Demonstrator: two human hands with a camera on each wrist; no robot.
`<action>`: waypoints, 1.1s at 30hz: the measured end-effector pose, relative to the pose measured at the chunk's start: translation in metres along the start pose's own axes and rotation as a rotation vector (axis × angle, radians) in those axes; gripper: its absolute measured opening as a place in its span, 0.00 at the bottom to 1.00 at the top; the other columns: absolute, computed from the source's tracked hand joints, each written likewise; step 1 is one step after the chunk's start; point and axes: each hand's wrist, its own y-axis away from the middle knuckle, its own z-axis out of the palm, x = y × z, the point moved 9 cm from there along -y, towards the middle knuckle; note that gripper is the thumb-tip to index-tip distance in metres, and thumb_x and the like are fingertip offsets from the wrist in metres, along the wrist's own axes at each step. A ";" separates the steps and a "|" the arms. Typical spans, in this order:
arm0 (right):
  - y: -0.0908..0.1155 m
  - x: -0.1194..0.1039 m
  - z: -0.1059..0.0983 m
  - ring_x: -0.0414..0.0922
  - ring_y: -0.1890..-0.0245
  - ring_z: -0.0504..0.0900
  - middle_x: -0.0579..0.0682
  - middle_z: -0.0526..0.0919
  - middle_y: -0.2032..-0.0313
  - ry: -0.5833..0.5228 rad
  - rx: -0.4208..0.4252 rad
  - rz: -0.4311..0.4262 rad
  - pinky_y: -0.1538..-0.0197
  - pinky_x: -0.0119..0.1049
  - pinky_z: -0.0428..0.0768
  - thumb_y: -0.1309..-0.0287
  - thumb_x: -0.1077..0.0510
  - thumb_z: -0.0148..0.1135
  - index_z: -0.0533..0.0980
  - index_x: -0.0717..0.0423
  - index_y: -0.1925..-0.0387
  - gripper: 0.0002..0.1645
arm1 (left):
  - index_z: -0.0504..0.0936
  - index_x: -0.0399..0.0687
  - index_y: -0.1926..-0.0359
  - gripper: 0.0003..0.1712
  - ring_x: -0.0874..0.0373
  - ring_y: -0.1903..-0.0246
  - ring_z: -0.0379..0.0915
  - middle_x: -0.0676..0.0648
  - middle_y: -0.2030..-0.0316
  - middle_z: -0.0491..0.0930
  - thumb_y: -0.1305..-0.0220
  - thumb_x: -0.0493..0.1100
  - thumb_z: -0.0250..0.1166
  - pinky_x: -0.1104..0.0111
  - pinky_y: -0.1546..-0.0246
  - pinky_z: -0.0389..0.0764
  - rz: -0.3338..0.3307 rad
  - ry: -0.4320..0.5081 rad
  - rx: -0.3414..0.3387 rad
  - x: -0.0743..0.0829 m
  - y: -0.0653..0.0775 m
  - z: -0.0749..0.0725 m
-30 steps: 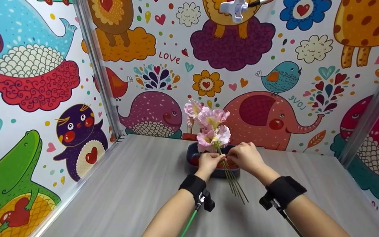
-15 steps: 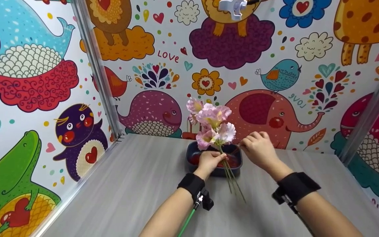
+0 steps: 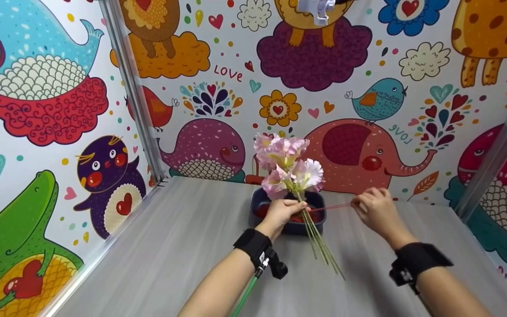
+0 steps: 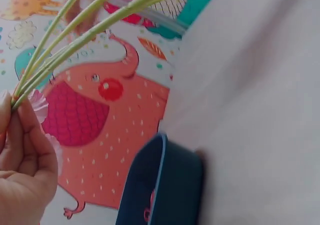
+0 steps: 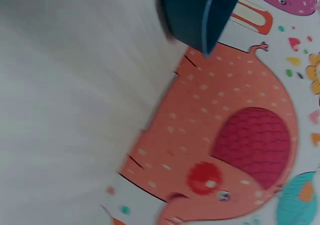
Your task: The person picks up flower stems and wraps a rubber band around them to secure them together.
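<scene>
My left hand (image 3: 277,214) pinches a bunch of pink artificial flowers (image 3: 284,165) by their green stems (image 3: 321,244), just under the blooms. The blooms point up and away, while the stems slant down to the right. From the pinch, a thin red rubber band (image 3: 335,206) is stretched out to the right, its far end held in the curled fingers of my right hand (image 3: 377,213). In the left wrist view, thumb and fingertips of the left hand (image 4: 27,160) close on the stems (image 4: 85,32). The right wrist view does not show the right hand.
A dark blue plastic bin (image 3: 288,228) with red bands in it stands on the grey table (image 3: 183,246), behind and below the bunch. Walls printed with cartoon animals (image 3: 346,154) close off the back and sides. A white clamp (image 3: 319,9) hangs at the top.
My right hand has moved from beside the stems out to the right, stretching the red rubber band. The left hand stays at the stems; the bunch has shifted slightly right.
</scene>
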 end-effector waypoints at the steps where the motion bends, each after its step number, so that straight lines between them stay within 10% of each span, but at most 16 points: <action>1: 0.006 0.001 0.005 0.51 0.72 0.77 0.51 0.83 0.79 -0.017 0.002 0.025 0.59 0.59 0.70 0.65 0.68 0.77 0.80 0.57 0.78 0.12 | 0.83 0.26 0.56 0.15 0.64 0.68 0.82 0.44 0.69 0.88 0.35 0.37 0.63 0.65 0.53 0.80 0.000 0.045 -0.005 0.001 0.000 0.002; 10: 0.047 -0.015 0.046 0.51 0.73 0.76 0.54 0.82 0.78 -0.263 0.055 0.351 0.63 0.49 0.68 0.60 0.68 0.71 0.81 0.61 0.77 0.05 | 0.81 0.24 0.55 0.15 0.65 0.72 0.80 0.52 0.75 0.86 0.33 0.36 0.61 0.71 0.61 0.79 0.007 0.382 0.117 -0.001 -0.005 0.004; 18: 0.064 -0.052 0.091 0.36 0.72 0.77 0.55 0.84 0.74 -0.501 -0.079 0.700 0.64 0.31 0.74 0.48 0.65 0.68 0.81 0.62 0.74 0.03 | 0.83 0.25 0.58 0.16 0.65 0.71 0.80 0.42 0.68 0.88 0.35 0.38 0.62 0.62 0.55 0.79 0.121 0.366 0.350 -0.001 -0.003 -0.002; 24: 0.061 -0.091 0.105 0.31 0.76 0.73 0.57 0.84 0.74 -0.687 -0.180 0.881 0.69 0.26 0.73 0.44 0.63 0.66 0.81 0.65 0.72 0.07 | 0.87 0.31 0.63 0.13 0.64 0.63 0.80 0.41 0.67 0.88 0.37 0.41 0.65 0.73 0.57 0.75 0.164 0.228 0.459 -0.003 -0.003 -0.004; 27: 0.043 -0.106 0.093 0.35 0.77 0.75 0.55 0.84 0.75 -0.626 -0.164 0.776 0.72 0.26 0.73 0.46 0.63 0.68 0.81 0.63 0.74 0.06 | 0.89 0.38 0.66 0.13 0.64 0.60 0.78 0.45 0.67 0.88 0.38 0.44 0.66 0.74 0.55 0.72 0.154 0.096 0.479 -0.004 -0.004 -0.008; 33: -0.004 -0.126 0.042 0.42 0.76 0.75 0.46 0.81 0.78 -0.293 -0.017 0.301 0.72 0.32 0.73 0.57 0.64 0.74 0.80 0.56 0.79 0.08 | 0.90 0.47 0.70 0.12 0.62 0.61 0.80 0.52 0.68 0.88 0.39 0.49 0.67 0.73 0.57 0.74 0.159 -0.179 0.523 -0.003 -0.004 -0.015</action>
